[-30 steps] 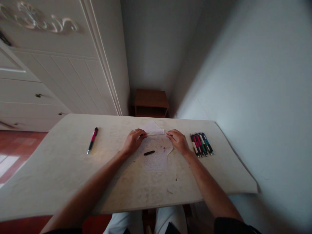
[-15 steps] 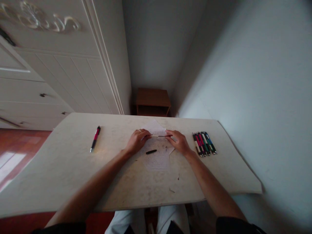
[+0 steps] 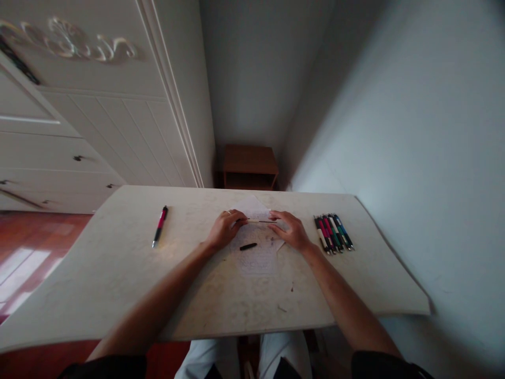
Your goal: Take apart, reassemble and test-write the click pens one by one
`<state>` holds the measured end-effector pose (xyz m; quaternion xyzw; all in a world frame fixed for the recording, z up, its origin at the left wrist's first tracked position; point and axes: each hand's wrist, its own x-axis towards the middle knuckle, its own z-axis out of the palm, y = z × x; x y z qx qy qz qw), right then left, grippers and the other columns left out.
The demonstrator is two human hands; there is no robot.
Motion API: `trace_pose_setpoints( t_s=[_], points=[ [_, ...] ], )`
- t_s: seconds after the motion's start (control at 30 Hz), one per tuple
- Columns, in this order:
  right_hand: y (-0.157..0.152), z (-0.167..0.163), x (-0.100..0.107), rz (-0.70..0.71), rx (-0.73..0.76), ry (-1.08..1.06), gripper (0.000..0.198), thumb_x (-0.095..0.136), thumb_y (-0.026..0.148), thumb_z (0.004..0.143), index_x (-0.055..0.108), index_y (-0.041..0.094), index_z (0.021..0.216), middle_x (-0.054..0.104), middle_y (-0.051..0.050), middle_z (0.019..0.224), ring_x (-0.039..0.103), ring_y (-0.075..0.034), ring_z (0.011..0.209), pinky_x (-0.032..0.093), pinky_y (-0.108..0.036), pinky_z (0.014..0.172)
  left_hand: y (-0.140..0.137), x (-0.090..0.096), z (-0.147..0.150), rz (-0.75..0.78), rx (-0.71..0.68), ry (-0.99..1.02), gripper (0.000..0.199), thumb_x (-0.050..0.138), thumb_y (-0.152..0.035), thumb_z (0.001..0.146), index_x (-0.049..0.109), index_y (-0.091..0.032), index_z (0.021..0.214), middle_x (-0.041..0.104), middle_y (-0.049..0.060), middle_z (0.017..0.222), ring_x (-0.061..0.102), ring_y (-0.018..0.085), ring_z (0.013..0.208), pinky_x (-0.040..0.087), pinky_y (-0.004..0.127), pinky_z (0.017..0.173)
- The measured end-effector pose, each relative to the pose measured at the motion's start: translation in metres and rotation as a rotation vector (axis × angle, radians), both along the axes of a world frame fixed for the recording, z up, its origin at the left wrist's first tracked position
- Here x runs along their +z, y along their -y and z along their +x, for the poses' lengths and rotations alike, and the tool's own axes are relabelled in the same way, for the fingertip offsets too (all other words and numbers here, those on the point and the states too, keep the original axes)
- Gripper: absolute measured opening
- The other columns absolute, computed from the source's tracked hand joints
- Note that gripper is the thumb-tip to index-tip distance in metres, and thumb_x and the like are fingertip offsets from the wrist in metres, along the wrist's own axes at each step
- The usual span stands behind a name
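Note:
Over the sheets of paper, my left hand (image 3: 226, 229) pinches a white pen barrel (image 3: 253, 220). A thin dark refill (image 3: 268, 221) sticks out of the barrel toward the right. My right hand (image 3: 292, 230) is at the refill's free end, thumb and forefinger parted above and below it; whether they touch it is too small to tell. Below the hands, a short black pen part (image 3: 248, 246) lies on the handwritten paper (image 3: 258, 261).
A pink and black pen (image 3: 160, 226) lies alone on the left of the white table (image 3: 130, 295). Several pens (image 3: 333, 233) lie in a row on the right. Small scraps (image 3: 281, 309) are near the front edge. A cabinet stands left, a wall right.
My right thumb and forefinger have parted, showing more of the refill between them. My left hand keeps its pinch on the barrel. The whole view has shifted slightly.

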<state>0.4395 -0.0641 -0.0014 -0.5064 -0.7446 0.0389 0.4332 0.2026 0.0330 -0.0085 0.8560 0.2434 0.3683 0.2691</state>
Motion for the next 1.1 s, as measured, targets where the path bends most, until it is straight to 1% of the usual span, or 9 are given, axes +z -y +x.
trace_pose_setpoints(
  t_s=[0.13,0.27,0.4,0.57,0.63,0.73,0.9,1.0,1.1],
  points=[
    [0.003,0.002,0.010,0.059,-0.033,-0.034,0.033,0.064,0.031,0.087,0.060,0.022,0.119,0.069,-0.009,0.103,0.065,-0.022,0.094,0.053,-0.039,0.085,0.000,0.002,0.000,-0.079,0.036,0.026,0.012,0.059,-0.029,0.089,0.068,-0.020,0.088,0.070,0.004,0.087,0.064,0.018,0.081,0.049,0.031,0.079],
    [0.009,0.003,0.022,0.160,-0.106,-0.051,0.023,0.059,0.028,0.089,0.064,0.021,0.110,0.068,-0.009,0.092,0.063,-0.021,0.084,0.053,-0.039,0.077,-0.002,0.004,-0.001,-0.199,0.102,0.065,0.014,0.061,-0.032,0.086,0.068,-0.020,0.085,0.070,0.003,0.084,0.064,0.017,0.078,0.050,0.030,0.076],
    [0.013,-0.006,0.027,0.091,0.056,0.096,0.016,0.059,0.028,0.089,0.068,0.022,0.101,0.070,-0.006,0.084,0.063,-0.020,0.078,0.049,-0.038,0.076,-0.011,0.004,-0.002,-0.327,0.185,0.124,0.018,0.061,-0.035,0.083,0.070,-0.019,0.085,0.072,0.003,0.085,0.064,0.018,0.079,0.051,0.030,0.077],
    [0.010,-0.031,0.017,-0.060,0.259,0.259,0.025,0.062,0.038,0.089,0.068,0.021,0.106,0.070,-0.009,0.097,0.062,-0.021,0.088,0.047,-0.038,0.083,-0.019,0.003,-0.004,-0.440,0.224,0.202,0.024,0.063,-0.039,0.079,0.070,-0.017,0.085,0.072,0.005,0.085,0.065,0.019,0.079,0.051,0.031,0.077],
    [0.007,-0.038,0.012,-0.107,0.270,0.289,0.027,0.064,0.039,0.087,0.068,0.021,0.106,0.068,-0.009,0.101,0.061,-0.021,0.092,0.046,-0.039,0.085,-0.020,0.003,-0.004,-0.448,0.215,0.206,0.026,0.063,-0.041,0.078,0.070,-0.017,0.085,0.072,0.005,0.084,0.065,0.019,0.078,0.050,0.031,0.077],
    [0.004,-0.041,0.008,-0.149,0.261,0.299,0.021,0.066,0.036,0.086,0.070,0.020,0.099,0.067,-0.009,0.101,0.061,-0.022,0.094,0.045,-0.038,0.086,-0.018,0.003,-0.004,-0.435,0.208,0.190,0.026,0.063,-0.042,0.078,0.070,-0.017,0.085,0.072,0.005,0.084,0.064,0.020,0.078,0.050,0.031,0.076],
    [0.003,-0.041,0.004,-0.153,0.259,0.308,0.012,0.067,0.032,0.086,0.072,0.021,0.088,0.068,-0.007,0.101,0.061,-0.021,0.094,0.045,-0.038,0.086,-0.017,0.002,-0.004,-0.418,0.211,0.179,0.028,0.062,-0.043,0.079,0.070,-0.017,0.086,0.072,0.005,0.084,0.064,0.019,0.078,0.049,0.031,0.075],
    [0.003,-0.039,0.005,-0.133,0.270,0.283,0.012,0.064,0.031,0.088,0.070,0.021,0.091,0.069,-0.007,0.102,0.062,-0.020,0.095,0.045,-0.038,0.086,-0.017,0.002,-0.005,-0.403,0.225,0.182,0.027,0.062,-0.042,0.079,0.070,-0.017,0.086,0.072,0.005,0.083,0.063,0.019,0.077,0.049,0.031,0.075],
    [0.004,-0.030,0.009,-0.082,0.192,0.185,0.016,0.058,0.032,0.092,0.067,0.021,0.098,0.070,-0.007,0.098,0.063,-0.020,0.093,0.048,-0.037,0.084,-0.017,0.002,-0.006,-0.389,0.236,0.186,0.025,0.063,-0.041,0.079,0.070,-0.017,0.085,0.072,0.005,0.083,0.063,0.019,0.077,0.049,0.031,0.075]
  ],
)
